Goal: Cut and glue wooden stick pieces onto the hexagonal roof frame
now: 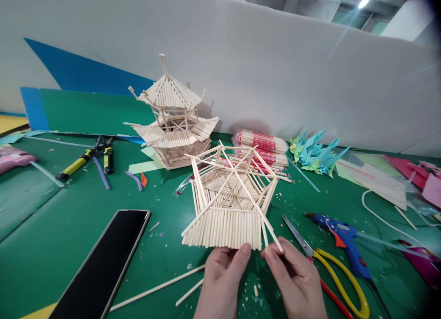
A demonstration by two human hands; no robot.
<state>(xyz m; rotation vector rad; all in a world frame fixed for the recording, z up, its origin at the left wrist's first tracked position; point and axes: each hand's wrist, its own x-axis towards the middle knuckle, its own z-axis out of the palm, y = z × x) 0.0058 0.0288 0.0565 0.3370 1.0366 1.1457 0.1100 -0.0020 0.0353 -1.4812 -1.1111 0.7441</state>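
Observation:
A hexagonal roof frame of thin wooden sticks (pixel 230 197) is tilted up off the green table, held at its near edge. My left hand (pixel 222 280) pinches that lower edge between thumb and fingers. Beside it, my right hand (pixel 296 280) pinches one loose stick (pixel 267 227) lying along the frame's right corner. Behind stands a finished two-tier stick pagoda (pixel 172 121).
A dark phone (pixel 103 264) lies at the near left, with loose sticks (pixel 158 288) beside it. Yellow-handled scissors (pixel 330 268) and a blue glue gun (pixel 344 238) lie right. Wrapped stick bundles (pixel 263 142), paper cranes (pixel 315 153), and yellow pliers (pixel 86 158) sit further back.

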